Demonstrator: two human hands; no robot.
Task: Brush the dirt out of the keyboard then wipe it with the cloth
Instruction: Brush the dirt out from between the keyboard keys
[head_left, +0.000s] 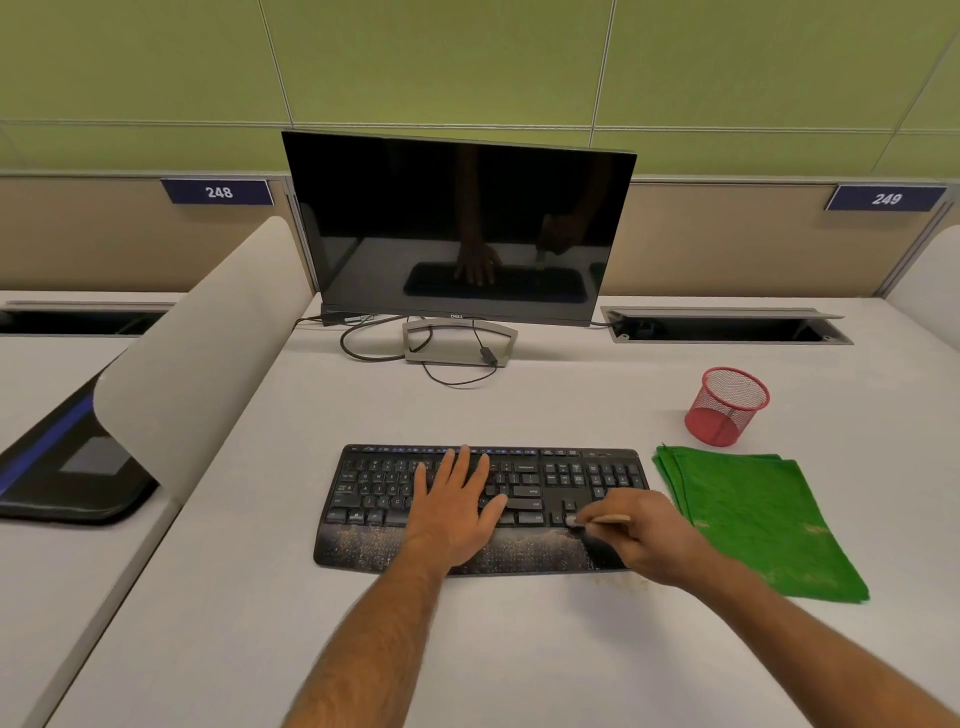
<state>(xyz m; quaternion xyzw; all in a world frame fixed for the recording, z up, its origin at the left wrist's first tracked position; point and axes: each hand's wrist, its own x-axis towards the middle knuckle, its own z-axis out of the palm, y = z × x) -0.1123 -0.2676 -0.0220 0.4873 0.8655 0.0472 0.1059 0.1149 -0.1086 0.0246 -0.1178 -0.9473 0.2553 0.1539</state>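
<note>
On the white desk, a dark Dell monitor is seen at twelve o'clock. Below it the black keyboard is laid with its long axis running nine to three, pale dirt scattered along the palm rest. A folded green cloth is placed just beside the keyboard at three o'clock, nearer the right hand, with a red mesh cup behind it at one o'clock. The left hand is pressed flat, fingers spread, on the keys. A small brush is pinched by the right hand, bristles touching the arrow keys; dirt lies towards nine o'clock from it, the left wrist partly in the way.
</note>
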